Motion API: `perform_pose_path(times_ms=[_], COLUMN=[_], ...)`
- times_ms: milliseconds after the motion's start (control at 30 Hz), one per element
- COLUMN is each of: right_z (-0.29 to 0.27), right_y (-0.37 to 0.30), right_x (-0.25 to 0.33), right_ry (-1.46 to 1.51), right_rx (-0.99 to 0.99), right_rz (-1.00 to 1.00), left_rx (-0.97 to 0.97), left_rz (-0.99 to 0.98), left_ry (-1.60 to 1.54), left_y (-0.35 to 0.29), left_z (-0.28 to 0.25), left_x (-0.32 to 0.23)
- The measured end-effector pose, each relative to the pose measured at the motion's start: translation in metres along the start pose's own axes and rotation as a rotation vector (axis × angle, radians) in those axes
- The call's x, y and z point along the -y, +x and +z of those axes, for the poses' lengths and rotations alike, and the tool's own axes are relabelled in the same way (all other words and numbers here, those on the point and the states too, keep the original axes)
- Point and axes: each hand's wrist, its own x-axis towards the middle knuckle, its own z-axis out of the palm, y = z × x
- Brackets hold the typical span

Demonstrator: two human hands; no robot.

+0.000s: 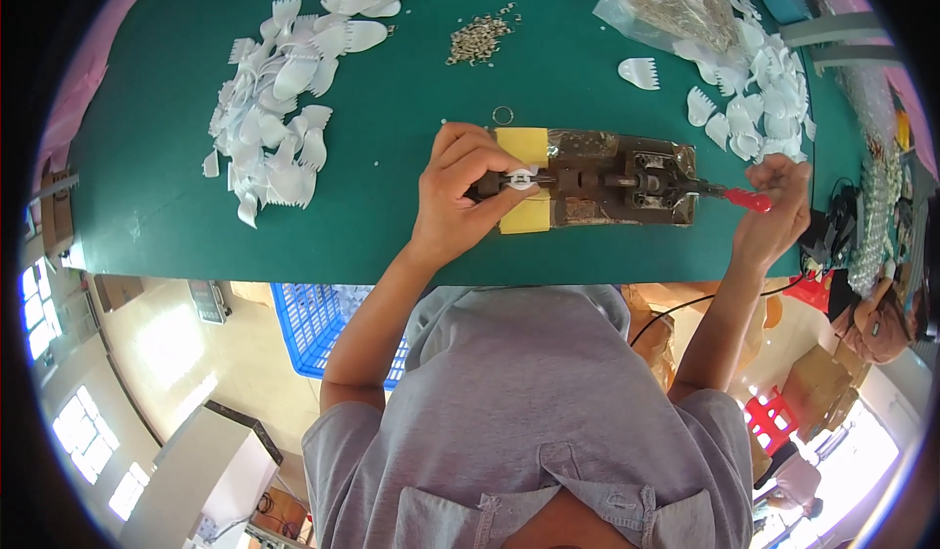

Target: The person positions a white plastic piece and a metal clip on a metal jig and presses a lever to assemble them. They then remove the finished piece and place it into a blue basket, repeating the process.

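My left hand (460, 191) pinches a small white plastic piece (522, 179) between thumb and fingers, at the left end of a metal toggle clamp fixture (627, 182). Yellow tape (524, 218) wraps the fixture's base beside my fingertips. My right hand (776, 206) is on the right, its fingers curled together at the lower edge of a pile of white toothed plastic pieces (778, 94). What those fingers hold, if anything, is hidden. The clamp's red handle (748, 199) points to the right, close against that hand.
Another heap of white toothed pieces (279, 108) lies on the left of the green table (411, 89). At the back are a pile of small metal parts (478, 40) and clear bags of them (676, 5). A metal ring (502, 115) lies behind the fixture. Below the table stands a blue basket (304, 329).
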Motion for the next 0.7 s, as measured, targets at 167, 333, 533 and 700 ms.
perform_pose_path(times_ms=[167, 333, 533, 700], right_z=[-0.027, -0.019, -0.012, -0.014], right_y=[-0.021, -0.021, -0.016, -0.021], right_x=[-0.082, -0.073, -0.073, -0.061], right_ry=[-0.062, -0.254, -0.342, -0.456], right_rx=[-0.025, 0.042, 0.104, 0.107], right_rz=[0.122, 0.048, 0.051, 0.09], left_rx=[-0.082, 0.013, -0.075, -0.197], left_rz=[-0.013, 0.033, -0.608, -0.351], left_ry=[-0.281, -0.315, 0.232, 0.789], left_y=[0.001, -0.012, -0.069, -0.014], left_z=[-0.004, -0.077, -0.167, -0.137], left_x=[-0.004, -0.048, -0.04, 0.014])
